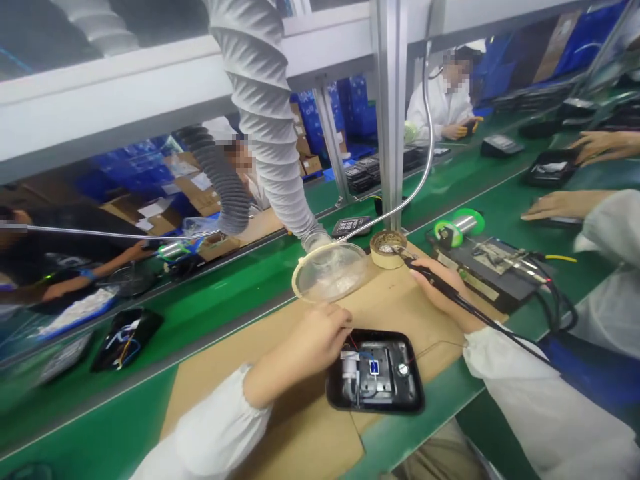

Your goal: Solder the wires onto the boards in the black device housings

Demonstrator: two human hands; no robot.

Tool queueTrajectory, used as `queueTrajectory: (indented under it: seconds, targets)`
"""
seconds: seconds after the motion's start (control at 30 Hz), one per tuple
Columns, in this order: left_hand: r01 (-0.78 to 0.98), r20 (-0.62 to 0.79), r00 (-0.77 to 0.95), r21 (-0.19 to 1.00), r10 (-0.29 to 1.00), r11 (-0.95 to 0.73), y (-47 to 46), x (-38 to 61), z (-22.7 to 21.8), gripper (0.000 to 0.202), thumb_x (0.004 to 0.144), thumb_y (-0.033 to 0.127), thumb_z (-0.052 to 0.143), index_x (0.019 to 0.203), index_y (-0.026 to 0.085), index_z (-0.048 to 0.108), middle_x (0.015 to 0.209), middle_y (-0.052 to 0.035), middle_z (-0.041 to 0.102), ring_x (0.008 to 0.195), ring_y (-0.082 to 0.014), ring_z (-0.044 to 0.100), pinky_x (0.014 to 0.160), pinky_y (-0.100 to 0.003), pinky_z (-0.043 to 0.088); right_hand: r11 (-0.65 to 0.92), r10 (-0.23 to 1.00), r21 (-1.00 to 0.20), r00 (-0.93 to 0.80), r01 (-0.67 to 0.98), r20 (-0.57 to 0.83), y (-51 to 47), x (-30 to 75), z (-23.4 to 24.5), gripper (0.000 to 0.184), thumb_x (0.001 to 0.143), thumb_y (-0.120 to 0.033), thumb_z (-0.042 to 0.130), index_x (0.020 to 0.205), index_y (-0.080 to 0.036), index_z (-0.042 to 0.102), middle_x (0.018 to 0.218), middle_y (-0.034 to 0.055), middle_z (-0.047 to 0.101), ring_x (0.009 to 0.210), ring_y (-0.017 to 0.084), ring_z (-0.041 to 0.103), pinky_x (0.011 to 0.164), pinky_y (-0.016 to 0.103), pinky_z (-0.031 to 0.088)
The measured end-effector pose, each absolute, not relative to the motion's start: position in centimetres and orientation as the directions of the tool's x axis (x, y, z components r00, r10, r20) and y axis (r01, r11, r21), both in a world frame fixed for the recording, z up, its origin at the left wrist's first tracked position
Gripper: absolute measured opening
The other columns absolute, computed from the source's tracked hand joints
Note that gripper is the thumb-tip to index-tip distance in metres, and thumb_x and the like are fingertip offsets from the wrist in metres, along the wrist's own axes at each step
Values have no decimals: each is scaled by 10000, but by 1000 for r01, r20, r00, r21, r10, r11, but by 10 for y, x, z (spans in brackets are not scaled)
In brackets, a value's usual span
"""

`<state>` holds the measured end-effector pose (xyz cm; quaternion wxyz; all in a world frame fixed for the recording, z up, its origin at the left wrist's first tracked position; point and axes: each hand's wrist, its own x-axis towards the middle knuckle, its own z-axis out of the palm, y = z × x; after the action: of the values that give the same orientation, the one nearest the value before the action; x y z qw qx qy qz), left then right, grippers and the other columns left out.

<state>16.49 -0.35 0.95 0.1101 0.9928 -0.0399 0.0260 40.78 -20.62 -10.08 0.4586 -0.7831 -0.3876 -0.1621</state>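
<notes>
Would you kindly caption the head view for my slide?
Right hand holds a soldering iron at a tape roll; left hand beside an open black housing.

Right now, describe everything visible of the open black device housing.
The black device housing looks like glossy plastic: a shallow, round-cornered tray, open side up, mostly on brown cardboard. Inside are a whitish cylinder, a white-bordered blue square, a pale round disc and thin wires. The left hand is at its far left corner; contact is unclear.
</notes>
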Motion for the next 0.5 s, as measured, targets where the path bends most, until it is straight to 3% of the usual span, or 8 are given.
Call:
queueTrajectory:
  seconds: [0.1, 0.23, 0.4, 0.5]
  targets:
    - [-62, 93, 995, 280, -38, -958, 4, 157, 9, 76, 966, 148, 569, 1022, 172, 615, 943, -49, 663, 878, -195, 620, 788, -309, 497, -267, 457, -597, 645, 757, 613, -206, 406, -99, 243, 956, -418, 612, 1108, -248, 699, 1095, 63, 761, 999, 273, 742, 880, 403, 620]
    - [-45, 112, 994, 353, -6, -934, 7, 152, 6, 82, 975, 132, 506, 981, 186, 567, 963, -32, 610, 835, -162, 586, 741, -272, 474, -252, 452, -592, 634, 765, 627, -206, 404, -98, 249, 964, -419, 604, 1107, -239, 698, 1102, 64, 760, 1004, 262, 740, 883, 382, 615]
    - [-69, 215, 976, 417, 24, -906, 6, 153, -8, 167, 968, 129, 467, 824, 188, 528, 811, -9, 617, 739, -140, 574, 675, -236, 432, -262, 445, -583, 633, 769, 634, -206, 403, -97, 255, 964, -424, 598, 1096, -233, 704, 1105, 69, 760, 999, 260, 739, 879, 378, 615]
    - [25, 279, 947, 433, 160, -901, 3, 154, -20, 134, 998, 227, 503, 878, 192, 553, 650, 34, 599, 569, -122, 553, 568, -223, 378, -272, 450, -578, 633, 769, 630, -206, 404, -97, 254, 960, -425, 596, 1086, -234, 706, 1087, 67, 763, 989, 260, 741, 872, 378, 618]
